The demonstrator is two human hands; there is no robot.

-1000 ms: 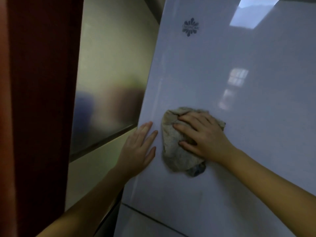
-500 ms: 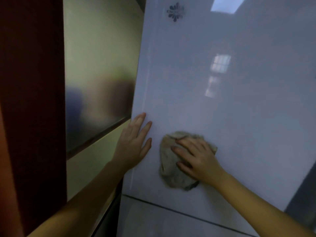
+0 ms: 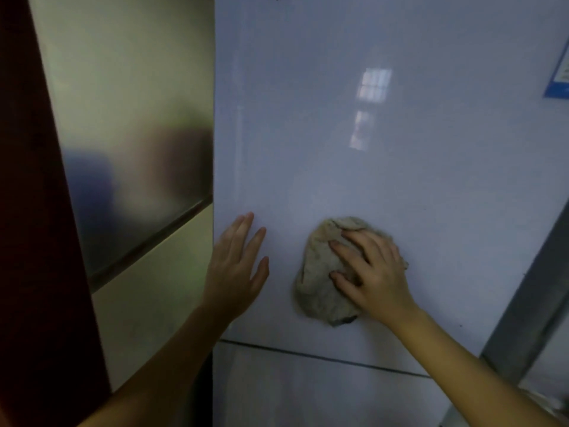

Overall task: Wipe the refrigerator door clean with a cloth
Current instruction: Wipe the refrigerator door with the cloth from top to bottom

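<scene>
A crumpled grey-beige cloth (image 3: 320, 288) sits bunched against the pale, glossy refrigerator door (image 3: 385, 167), in the lower centre of the frame, just above the dark horizontal seam (image 3: 323, 359) that divides this door from the lower door (image 3: 308, 396). The right hand (image 3: 374, 272) lies over the cloth's right half, its fingers (image 3: 348, 251) spread and nearly straight, pressing the wad to the door rather than closing round it; the thumb rests on the cloth too. To the left, apart from the cloth, the left hand (image 3: 234, 272) lies flat on the door near its left edge, fingers (image 3: 246, 232) straight and close together, holding nothing. Both bare forearms come up from the bottom of the frame. A window reflection (image 3: 374, 86) shines on the door above centre right, and a blue sticker (image 3: 558, 72) shows at the upper right edge. Left of the door is a brushed-metal side panel (image 3: 129, 118) with blurred reflections, and beyond it a dark red surface (image 3: 30, 211). A grey frame (image 3: 529, 303) slants along the lower right.
</scene>
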